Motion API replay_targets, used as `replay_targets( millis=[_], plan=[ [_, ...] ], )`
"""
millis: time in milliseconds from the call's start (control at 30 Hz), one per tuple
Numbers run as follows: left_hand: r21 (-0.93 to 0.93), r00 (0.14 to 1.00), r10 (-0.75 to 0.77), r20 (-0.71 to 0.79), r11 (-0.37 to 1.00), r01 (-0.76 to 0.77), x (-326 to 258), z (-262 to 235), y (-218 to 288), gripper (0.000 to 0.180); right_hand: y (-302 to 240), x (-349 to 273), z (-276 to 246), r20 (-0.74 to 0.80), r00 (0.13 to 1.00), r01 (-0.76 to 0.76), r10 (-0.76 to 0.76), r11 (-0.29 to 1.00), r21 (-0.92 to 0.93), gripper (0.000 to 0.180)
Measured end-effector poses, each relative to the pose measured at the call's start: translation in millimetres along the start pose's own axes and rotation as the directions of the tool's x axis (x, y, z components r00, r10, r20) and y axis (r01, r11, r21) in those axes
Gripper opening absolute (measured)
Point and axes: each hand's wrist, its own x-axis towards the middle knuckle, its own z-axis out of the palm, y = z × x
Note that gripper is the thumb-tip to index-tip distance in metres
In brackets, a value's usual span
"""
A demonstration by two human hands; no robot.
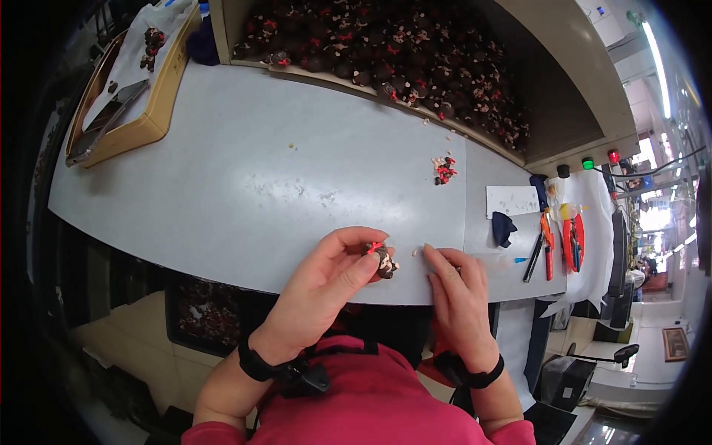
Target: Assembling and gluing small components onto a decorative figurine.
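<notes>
Pink top fabric was seen closest to the camera. Just beyond it, a small dark brown figurine with a red bow was pinched between thumb and fingers of the left hand, above the table near its front edge. The right hand was curled beside a loose pale piece; whether anything was gripped by it could not be told. With so small a hold, the figurine could be dropped over the edge if the pinch were loosened, and the pale piece could be brushed away by a fingertip. A beige open-fronted box was heaped with similar figurines; in a tan tray, a few dark pieces were laid on white lining.
</notes>
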Motion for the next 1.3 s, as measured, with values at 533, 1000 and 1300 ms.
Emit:
replay_targets(
  millis=[533,1000,1300],
  plan=[
    [0.039,1.0,-0.016,-0.014,0.999,0.017,-1,-1,1,0.027,6,-30,-22,-0.009,0.972,-0.224,0.236,0.932,0.284,0.019],
    [0.0,0.997,-0.056,-0.052,0.998,0.056,-3,7,1,0.028,55,-30,-11,-0.05,0.848,-0.462,0.528,0.781,0.419,0.053],
    [-0.008,0.999,-0.041,-0.032,0.999,0.041,-3,5,1,0.028,15,-45,-25,-0.231,0.881,-0.302,0.414,0.866,0.399,0.026]
  ],
)
